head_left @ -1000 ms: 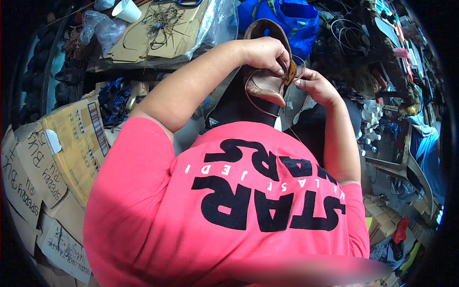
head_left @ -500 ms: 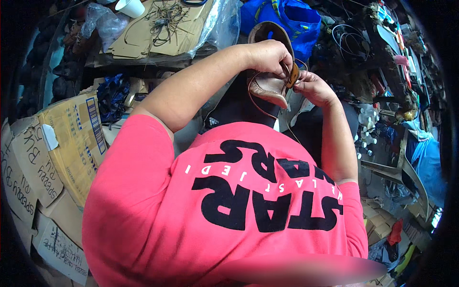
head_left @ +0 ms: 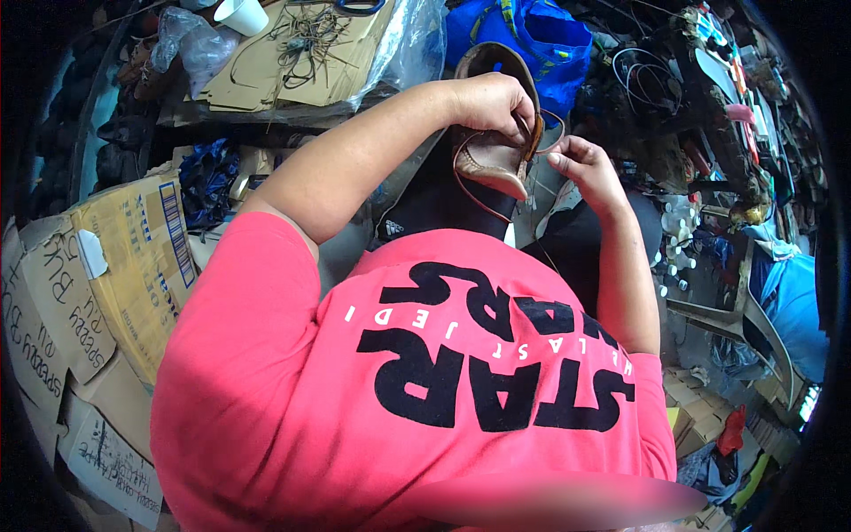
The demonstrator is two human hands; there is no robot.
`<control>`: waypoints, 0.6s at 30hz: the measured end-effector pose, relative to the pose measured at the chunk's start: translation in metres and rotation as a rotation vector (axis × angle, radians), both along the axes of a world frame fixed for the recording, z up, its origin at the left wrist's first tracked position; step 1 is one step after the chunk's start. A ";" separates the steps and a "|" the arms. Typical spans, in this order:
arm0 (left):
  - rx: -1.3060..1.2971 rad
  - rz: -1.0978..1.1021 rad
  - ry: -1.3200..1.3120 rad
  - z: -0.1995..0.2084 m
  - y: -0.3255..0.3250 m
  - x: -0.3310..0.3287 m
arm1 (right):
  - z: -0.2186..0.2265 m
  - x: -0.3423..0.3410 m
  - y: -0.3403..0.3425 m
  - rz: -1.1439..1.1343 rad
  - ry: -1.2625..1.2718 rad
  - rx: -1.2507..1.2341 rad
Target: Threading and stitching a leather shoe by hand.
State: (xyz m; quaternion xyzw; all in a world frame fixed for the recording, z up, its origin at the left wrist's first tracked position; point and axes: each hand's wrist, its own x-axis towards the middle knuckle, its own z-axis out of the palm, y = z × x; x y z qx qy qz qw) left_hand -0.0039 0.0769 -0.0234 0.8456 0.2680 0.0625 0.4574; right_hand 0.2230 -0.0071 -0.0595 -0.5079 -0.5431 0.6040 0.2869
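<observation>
Beyond my lap, a brown leather shoe (head_left: 495, 163) is held on its side-turned length, its opening at the far end and a stitched part toward me. My left hand (head_left: 493, 103) grips its edge, fingers curled into the opening and partly hidden there. A thin brown lace (head_left: 562, 129) loops out from the shoe's right side. Thumb and forefinger of my right hand (head_left: 589, 174) pinch that lace just right of the shoe. Another length of lace (head_left: 468, 188) curves down from the shoe's left side toward my shirt.
Far left, flat cardboard pieces (head_left: 266, 75) carry a tangle of brown laces (head_left: 312, 43), beside a white cup (head_left: 241, 16). A blue bag (head_left: 554, 49) stands behind the shoe. Cardboard boxes (head_left: 133, 257) lie at left; small white bottles (head_left: 678, 235) cluster at right.
My right hand has moved off the shoe's side, slightly right, drawing out a loop of lace. The shoe has turned a little, so its orange-brown side piece shows narrower. My left hand keeps its grip.
</observation>
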 end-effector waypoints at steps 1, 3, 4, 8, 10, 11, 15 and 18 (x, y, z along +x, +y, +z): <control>-0.001 0.002 0.000 -0.001 0.000 -0.001 | 0.000 -0.008 0.001 0.002 0.000 -0.001; -0.045 -0.015 -0.005 0.002 0.000 0.004 | 0.003 -0.021 -0.004 -0.027 0.163 0.036; 0.046 -0.022 0.014 0.002 0.003 0.004 | -0.004 -0.024 -0.001 -0.009 0.153 0.063; 0.700 0.299 -0.185 0.012 -0.022 -0.019 | 0.001 -0.036 -0.002 -0.095 0.208 0.066; 0.755 0.403 -0.120 0.025 -0.055 -0.023 | 0.011 -0.032 -0.006 0.014 -0.056 0.351; 0.733 0.404 -0.036 0.028 -0.069 -0.026 | 0.015 -0.034 -0.011 0.009 -0.048 0.349; 0.682 0.368 0.132 0.020 -0.072 -0.021 | 0.025 -0.053 -0.013 -0.199 -0.114 0.686; 0.666 0.275 0.259 0.021 -0.066 -0.021 | 0.013 -0.059 0.001 -0.030 -0.331 0.796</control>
